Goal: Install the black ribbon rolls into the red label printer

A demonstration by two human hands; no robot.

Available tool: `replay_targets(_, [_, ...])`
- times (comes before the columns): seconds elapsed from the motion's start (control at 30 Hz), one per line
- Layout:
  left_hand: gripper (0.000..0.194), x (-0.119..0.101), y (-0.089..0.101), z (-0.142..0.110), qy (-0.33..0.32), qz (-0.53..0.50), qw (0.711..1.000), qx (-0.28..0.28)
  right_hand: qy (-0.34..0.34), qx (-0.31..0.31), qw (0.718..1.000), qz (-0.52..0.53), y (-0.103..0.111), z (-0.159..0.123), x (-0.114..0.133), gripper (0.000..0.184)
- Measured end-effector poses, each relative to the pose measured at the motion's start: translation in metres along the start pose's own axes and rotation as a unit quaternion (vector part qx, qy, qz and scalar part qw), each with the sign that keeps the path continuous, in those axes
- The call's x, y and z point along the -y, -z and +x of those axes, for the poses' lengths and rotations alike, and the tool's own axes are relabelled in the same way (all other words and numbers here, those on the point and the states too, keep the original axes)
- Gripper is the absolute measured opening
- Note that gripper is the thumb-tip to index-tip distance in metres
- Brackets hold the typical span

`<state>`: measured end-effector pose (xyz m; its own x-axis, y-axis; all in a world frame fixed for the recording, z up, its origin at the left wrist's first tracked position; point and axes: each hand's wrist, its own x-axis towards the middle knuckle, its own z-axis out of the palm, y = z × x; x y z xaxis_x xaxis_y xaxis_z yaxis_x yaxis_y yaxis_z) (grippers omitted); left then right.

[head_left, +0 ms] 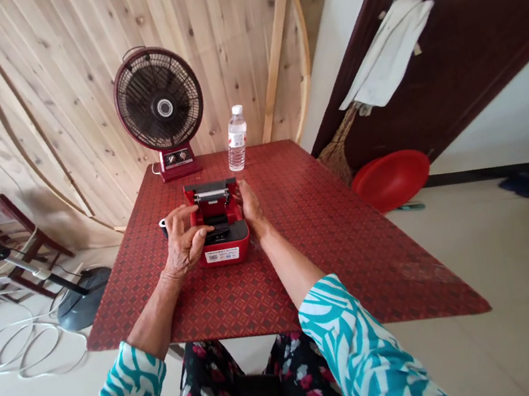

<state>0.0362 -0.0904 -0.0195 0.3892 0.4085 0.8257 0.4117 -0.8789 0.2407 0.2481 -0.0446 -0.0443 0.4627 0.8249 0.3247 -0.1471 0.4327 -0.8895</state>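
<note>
A red and black label printer sits on the table in front of me, its lid raised and its inside showing. My left hand is at the printer's left side, fingers spread. Its index finger reaches toward the raised lid, and its thumb lies over the black front part. Against the right side, my right hand steadies the printer by the lid, with some fingertips hidden behind it. Partly hidden behind my left hand is a small black and white round item, its kind unclear.
The table has a red patterned cover. At its back stand a dark red fan and a water bottle. A floor fan stand with loose cable is left; a red basin is on the right.
</note>
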Motion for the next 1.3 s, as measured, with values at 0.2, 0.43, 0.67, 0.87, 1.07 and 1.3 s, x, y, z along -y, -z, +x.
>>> replay_targets(0.2, [0.050, 0.003, -0.001, -0.004, 0.048, -0.004, 0.999, -0.014, 0.062, -0.015, 0.991, -0.118, 0.012, -0.035, 0.000, 0.043])
replay_targets(0.43, [0.061, 0.006, 0.003, -0.004, 0.058, 0.003, 0.998, 0.036, 0.083, 0.004, 0.979, -0.183, 0.015, -0.051, 0.004, 0.037])
replay_targets(0.67, [0.064, 0.004, 0.003, 0.002, 0.083, 0.000, 0.996, 0.044, 0.083, 0.002, 0.982, -0.170, 0.017, -0.054, 0.005, 0.040])
replay_targets(0.87, [0.068, 0.004, 0.008, -0.001, 0.099, -0.043, 0.992, 0.065, 0.015, -0.054, 0.993, -0.101, 0.013, -0.057, -0.002, 0.046])
replay_targets(1.07, [0.054, 0.009, 0.012, -0.005, 0.190, -0.155, 0.969, 0.034, -0.039, -0.044, 0.993, -0.105, 0.017, -0.058, -0.014, 0.045])
replay_targets(1.3, [0.059, 0.016, 0.014, -0.003, 0.321, -0.227, 0.918, 0.051, -0.037, -0.030, 0.989, -0.137, 0.018, -0.061, -0.008, 0.046])
